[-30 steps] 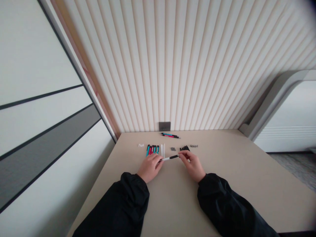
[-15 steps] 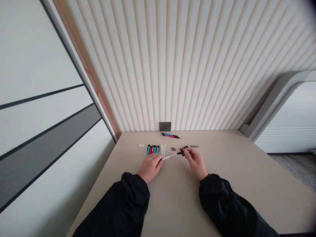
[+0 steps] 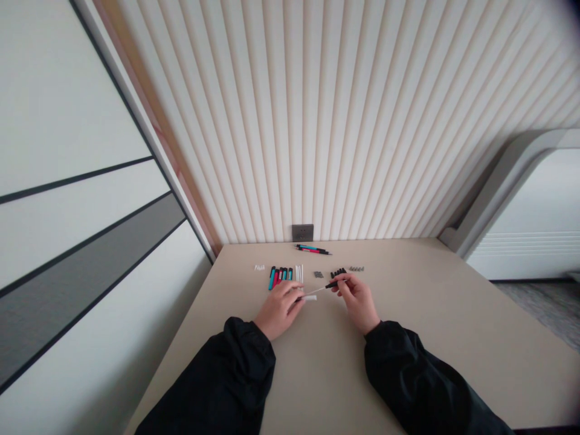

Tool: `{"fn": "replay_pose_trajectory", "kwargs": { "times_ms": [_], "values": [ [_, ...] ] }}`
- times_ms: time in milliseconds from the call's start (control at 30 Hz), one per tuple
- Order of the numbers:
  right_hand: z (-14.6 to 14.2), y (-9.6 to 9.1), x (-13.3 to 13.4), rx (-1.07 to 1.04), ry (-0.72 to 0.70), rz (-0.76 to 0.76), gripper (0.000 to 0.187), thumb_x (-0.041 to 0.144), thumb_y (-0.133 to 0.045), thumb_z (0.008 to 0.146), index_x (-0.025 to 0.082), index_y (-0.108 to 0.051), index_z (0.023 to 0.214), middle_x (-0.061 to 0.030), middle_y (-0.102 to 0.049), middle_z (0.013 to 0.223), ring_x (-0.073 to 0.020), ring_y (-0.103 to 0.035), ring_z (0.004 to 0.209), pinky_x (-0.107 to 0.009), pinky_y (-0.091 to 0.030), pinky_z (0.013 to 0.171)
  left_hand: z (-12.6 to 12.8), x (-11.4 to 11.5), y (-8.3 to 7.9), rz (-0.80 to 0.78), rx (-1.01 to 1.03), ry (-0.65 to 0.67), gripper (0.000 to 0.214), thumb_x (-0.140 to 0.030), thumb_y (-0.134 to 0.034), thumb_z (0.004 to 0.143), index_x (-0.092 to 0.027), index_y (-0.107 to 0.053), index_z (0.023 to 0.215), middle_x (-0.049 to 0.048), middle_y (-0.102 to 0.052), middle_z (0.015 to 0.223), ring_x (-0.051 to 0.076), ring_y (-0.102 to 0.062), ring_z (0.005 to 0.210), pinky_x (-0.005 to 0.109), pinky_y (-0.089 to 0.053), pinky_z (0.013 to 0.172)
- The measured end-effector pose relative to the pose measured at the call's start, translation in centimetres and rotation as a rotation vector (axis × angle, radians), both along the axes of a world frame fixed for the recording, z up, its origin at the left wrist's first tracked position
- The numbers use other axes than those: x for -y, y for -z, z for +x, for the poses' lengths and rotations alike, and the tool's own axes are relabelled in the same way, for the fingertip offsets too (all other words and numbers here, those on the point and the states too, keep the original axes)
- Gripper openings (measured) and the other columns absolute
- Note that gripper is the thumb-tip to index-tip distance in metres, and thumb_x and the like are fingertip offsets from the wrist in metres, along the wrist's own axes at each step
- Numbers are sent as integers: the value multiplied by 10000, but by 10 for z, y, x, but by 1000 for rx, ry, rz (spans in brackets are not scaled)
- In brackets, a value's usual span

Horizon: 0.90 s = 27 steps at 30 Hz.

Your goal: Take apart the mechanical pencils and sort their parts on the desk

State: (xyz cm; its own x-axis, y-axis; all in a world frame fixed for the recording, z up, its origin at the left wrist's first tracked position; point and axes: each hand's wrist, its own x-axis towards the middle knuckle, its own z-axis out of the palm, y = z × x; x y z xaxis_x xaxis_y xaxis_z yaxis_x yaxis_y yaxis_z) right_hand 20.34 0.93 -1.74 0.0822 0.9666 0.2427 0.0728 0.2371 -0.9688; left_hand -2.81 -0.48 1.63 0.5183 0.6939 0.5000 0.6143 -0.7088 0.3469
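My left hand [image 3: 280, 308] pinches the white end of a thin pen insert [image 3: 310, 296] just above the beige table [image 3: 417, 338]. My right hand [image 3: 357, 297] pinches a small black tip piece [image 3: 334, 283] on the insert's other end. Both hands sit close together in front of a row of sorted pen parts: teal, red and black barrels [image 3: 280, 275], white tubes [image 3: 299, 273], small grey pieces [image 3: 318, 274] and black pieces [image 3: 339, 273].
Two assembled pens [image 3: 312, 248] lie near the wall below a grey socket [image 3: 302, 232]. Tiny white bits [image 3: 259, 266] lie at the left of the row, grey springs [image 3: 356, 268] at the right. A ribbed wall stands behind the table.
The right hand went to the black pieces and came back with its tip piece on the insert. The insert's white end has dropped lower in the left hand.
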Motion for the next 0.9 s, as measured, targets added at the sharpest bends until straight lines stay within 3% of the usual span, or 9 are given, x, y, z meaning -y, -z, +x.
{"fn": "replay_pose_trajectory", "kwargs": {
  "times_ms": [67, 233, 400, 533, 767, 900],
  "values": [
    [-4, -2, 3, -27, -39, 4, 325, 489, -559, 854, 174, -605, 920, -112, -705, 920, -197, -661, 738, -316, -517, 629, 2, 1, 0, -13, -48, 56, 137, -234, -508, 925, -195, -632, 967, 82, -615, 1095, 200, -571, 1019, 367, -471, 906],
    [-8, -9, 7, -42, -106, 11, 303, 470, -549, 866, 178, -595, 932, -106, -701, 941, -202, -664, 783, -331, -522, 673, 3, -1, 3, -33, -120, 102, 158, -242, -491, 938, -185, -634, 972, 63, -635, 932, 191, -584, 907, 347, -496, 828],
    [2, -8, -1, -55, 82, 46, 227, 370, -512, 865, 173, -586, 949, -93, -684, 910, -186, -628, 739, -320, -505, 653, -2, -5, 9, -6, -95, 57, 160, -236, -504, 933, -172, -639, 989, 69, -610, 966, 183, -590, 894, 331, -505, 817],
    [13, -6, -5, 92, 162, 45, 217, 321, -455, 859, 169, -606, 893, -28, -612, 689, -154, -528, 581, -274, -440, 542, -2, -6, 12, 24, -110, 57, 134, -214, -528, 920, -170, -640, 978, 61, -601, 976, 177, -591, 889, 317, -505, 811],
    [-3, -14, 11, 449, -137, 51, 304, 396, -510, 869, 156, -670, 966, -8, -608, 687, -149, -551, 631, -241, -424, 593, 2, -7, 13, 122, -245, 102, 121, -201, -527, 923, -175, -645, 921, 43, -610, 944, 175, -576, 870, 321, -481, 794],
    [-8, -19, 17, 558, -192, 84, 291, 402, -506, 886, 178, -684, 936, 8, -602, 648, -134, -542, 592, -227, -405, 582, 1, -6, 12, 165, -275, 68, 116, -207, -534, 920, -177, -642, 952, 44, -610, 952, 186, -564, 895, 336, -462, 809]
  ]
}}
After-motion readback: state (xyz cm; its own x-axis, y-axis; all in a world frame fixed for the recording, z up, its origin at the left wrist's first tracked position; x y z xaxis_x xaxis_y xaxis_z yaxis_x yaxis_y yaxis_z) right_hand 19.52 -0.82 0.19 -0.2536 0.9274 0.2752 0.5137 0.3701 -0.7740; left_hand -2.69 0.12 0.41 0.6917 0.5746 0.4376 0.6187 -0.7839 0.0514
